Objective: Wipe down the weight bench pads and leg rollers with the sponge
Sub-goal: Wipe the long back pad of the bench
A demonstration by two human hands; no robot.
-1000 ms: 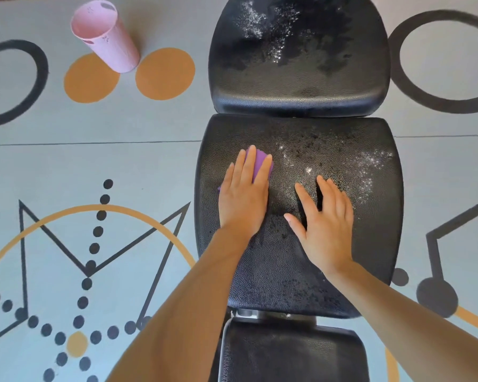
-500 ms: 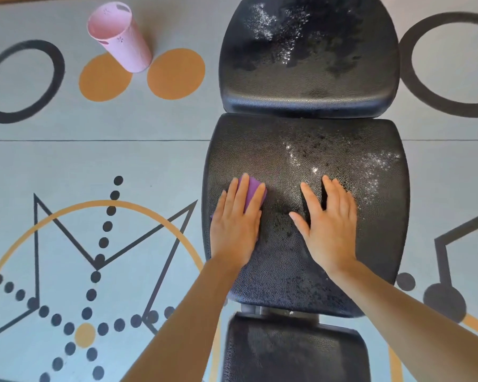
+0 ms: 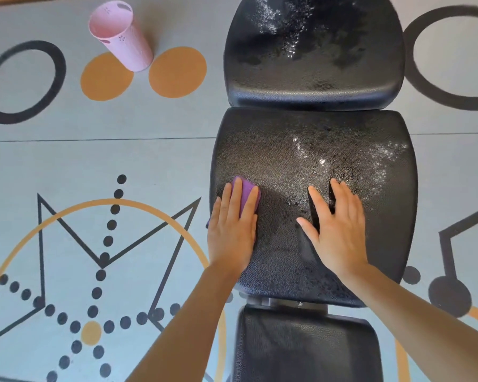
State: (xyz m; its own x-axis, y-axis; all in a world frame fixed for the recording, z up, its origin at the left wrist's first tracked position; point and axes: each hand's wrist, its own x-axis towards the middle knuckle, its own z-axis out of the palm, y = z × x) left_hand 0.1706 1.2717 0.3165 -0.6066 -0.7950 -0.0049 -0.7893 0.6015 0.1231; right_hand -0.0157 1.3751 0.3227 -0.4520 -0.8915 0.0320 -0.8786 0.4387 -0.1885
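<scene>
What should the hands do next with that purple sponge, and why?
Probably sweep the purple sponge rightward across the middle black textured bench pad. The left hand presses it flat at the pad's left edge, while white foamy speckles remain on the pad's right half, beyond the right hand, which rests flat. That hand would likely need lifting out of the way.

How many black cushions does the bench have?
3 that I can see. The far cushion is at the top, the middle cushion is under both hands, and the near cushion is at the bottom edge. More may be out of view.
</scene>
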